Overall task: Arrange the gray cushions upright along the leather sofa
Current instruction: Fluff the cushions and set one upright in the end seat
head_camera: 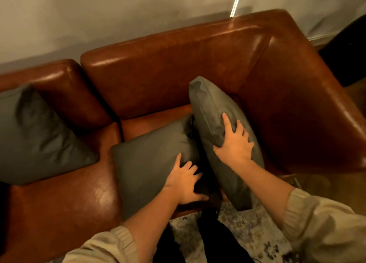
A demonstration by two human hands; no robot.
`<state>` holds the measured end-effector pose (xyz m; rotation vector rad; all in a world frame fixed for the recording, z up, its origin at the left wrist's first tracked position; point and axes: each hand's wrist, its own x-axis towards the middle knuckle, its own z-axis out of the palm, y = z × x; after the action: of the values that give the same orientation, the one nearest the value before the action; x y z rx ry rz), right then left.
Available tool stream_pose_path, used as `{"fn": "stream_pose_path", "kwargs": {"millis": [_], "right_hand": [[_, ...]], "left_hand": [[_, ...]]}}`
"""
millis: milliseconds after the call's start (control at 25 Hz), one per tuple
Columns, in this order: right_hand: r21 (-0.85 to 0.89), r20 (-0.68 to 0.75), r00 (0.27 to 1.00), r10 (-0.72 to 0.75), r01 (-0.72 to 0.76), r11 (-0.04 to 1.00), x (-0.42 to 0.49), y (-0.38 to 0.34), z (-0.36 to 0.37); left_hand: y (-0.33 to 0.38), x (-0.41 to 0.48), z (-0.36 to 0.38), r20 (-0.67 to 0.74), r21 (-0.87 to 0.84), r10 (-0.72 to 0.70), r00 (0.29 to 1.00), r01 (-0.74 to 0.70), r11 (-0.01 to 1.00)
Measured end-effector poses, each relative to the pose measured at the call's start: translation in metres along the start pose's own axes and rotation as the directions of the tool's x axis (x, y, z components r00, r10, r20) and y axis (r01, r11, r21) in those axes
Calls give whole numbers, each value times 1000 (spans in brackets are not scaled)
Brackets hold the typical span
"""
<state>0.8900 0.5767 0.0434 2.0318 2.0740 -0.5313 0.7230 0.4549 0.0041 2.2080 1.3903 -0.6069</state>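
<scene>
So three gray cushions on the brown leather sofa (pixel 178 64). Right hand (pixel 234 141) is clamped on the right cushion (pixel 210 108), standing on edge by the armrest. Left hand (pixel 184 181) lies spread, fingers loose, on the middle cushion (pixel 150 159), flat on the seat. The left cushion (pixel 35 135) leans against the backrest.

Three gray cushions (pixel 39 135) (pixel 152 159) (pixel 217 128), one leather sofa (pixel 178 68), two hands (pixel 186 181) (pixel 234 143).
</scene>
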Motion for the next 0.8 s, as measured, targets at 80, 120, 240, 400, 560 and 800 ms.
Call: {"fn": "stream_pose_path", "kwargs": {"millis": [80, 120, 240, 400, 560, 800], "right_hand": [[52, 32, 999, -15, 14, 999, 13, 17, -14], [74, 45, 999, -18, 15, 997, 17, 25, -20], [108, 50, 998, -24, 19, 994, 25, 39, -31], [108, 23, 999, -22, 20, 994, 25, 43, -28], [99, -21, 999, -26, 28, 995, 22, 39, -16], [61, -63, 997, -36, 40, 997, 14, 25, 2]], "left_hand": [[4, -2, 7, 47, 82, 26, 999, -30, 996], [7, -3, 11, 70, 107, 20, 997, -27, 994], [9, 1, 22, 84, 54, -126, 988, 122, 991], [4, 8, 43, 119, -87, -332, 936, 343, 935], [16, 22, 63, 47, -45, -282, 958, 284, 958], [55, 98, 42, 167, 254, 36, 985, -78, 964]]}}
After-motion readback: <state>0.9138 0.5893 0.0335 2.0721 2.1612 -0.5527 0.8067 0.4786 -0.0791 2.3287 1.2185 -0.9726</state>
